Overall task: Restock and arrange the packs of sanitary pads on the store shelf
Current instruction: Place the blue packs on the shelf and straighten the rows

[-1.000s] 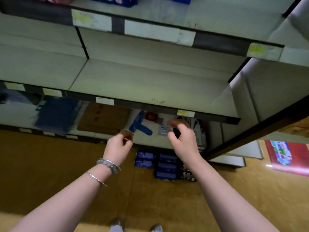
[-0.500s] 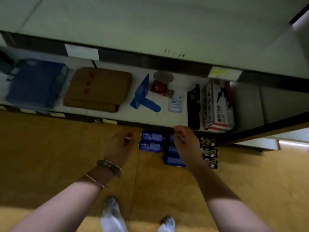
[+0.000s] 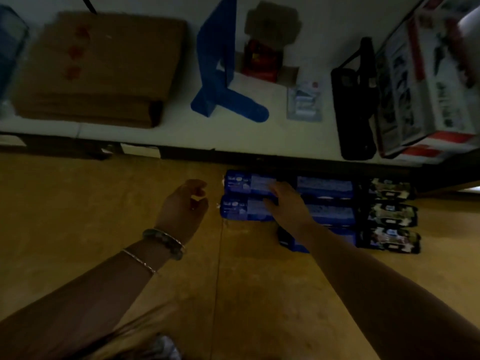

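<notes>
Right hand (image 3: 283, 203) is reaching down onto the blue packs (image 3: 326, 187), fingers stretched flat across the two leftmost ones, touching but not curling round any. Left hand (image 3: 183, 206) is hovering just beside the same stack, loosely curled and holding nothing, probably lining up for a two-handed lift. Packs are lying in rows on the floor (image 3: 104, 203), tight against the bottom shelf (image 3: 181, 136) edge, likely staged for restocking. Dark patterned packs (image 3: 389, 216) are sitting just right of them.
</notes>
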A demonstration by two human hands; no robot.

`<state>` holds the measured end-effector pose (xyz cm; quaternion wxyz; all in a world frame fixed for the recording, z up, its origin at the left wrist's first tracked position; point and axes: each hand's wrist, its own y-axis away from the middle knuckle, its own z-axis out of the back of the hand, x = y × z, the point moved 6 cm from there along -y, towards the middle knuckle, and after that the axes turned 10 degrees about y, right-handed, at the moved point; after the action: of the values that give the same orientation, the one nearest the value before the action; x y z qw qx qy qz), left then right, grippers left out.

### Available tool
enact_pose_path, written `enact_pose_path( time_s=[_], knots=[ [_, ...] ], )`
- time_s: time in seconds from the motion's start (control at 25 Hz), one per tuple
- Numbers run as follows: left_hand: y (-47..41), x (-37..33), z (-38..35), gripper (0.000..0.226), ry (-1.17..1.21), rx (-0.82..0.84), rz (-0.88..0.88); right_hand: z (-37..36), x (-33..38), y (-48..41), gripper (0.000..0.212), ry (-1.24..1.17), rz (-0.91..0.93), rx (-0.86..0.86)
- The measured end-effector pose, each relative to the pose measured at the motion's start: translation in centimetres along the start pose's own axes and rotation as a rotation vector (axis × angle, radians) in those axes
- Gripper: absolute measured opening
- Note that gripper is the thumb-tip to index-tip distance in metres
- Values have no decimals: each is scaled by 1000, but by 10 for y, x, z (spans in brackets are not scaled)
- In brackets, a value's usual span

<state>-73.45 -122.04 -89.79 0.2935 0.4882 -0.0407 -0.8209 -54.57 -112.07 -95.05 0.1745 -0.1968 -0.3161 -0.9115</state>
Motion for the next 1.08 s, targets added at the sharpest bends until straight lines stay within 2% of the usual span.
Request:
enact_pose_path(
  time_s=[0.16,0.28,0.4,0.52,0.68,0.8,0.88,1.0,1.08],
  knots=[
    [-17,47,-36,35,-35,52,18,-56,-15,-25,64,472,74,178],
    [-23,66,-47,37,-34,66,49,-73,-18,-32,64,763,104,115],
    [-24,73,-51,38,-37,75,56,-82,-18,-38,49,882,102,23],
    [-23,70,-48,39,-30,82,62,-81,-17,-41,43,880,73,35],
    [-13,52,-38,39,-29,81,52,-65,-7,-27,59,801,76,52],
    [3,33,-29,40,-3,84,64,-38,7,-4,65,698,95,-11],
    [15,24,-23,49,26,85,102,-19,16,12,70,601,83,-40],
    [37,2,-11,77,106,93,128,12,33,38,68,505,69,-48],
    [49,-18,-1,94,64,119,104,36,46,56,64,420,83,-55]
  ],
)
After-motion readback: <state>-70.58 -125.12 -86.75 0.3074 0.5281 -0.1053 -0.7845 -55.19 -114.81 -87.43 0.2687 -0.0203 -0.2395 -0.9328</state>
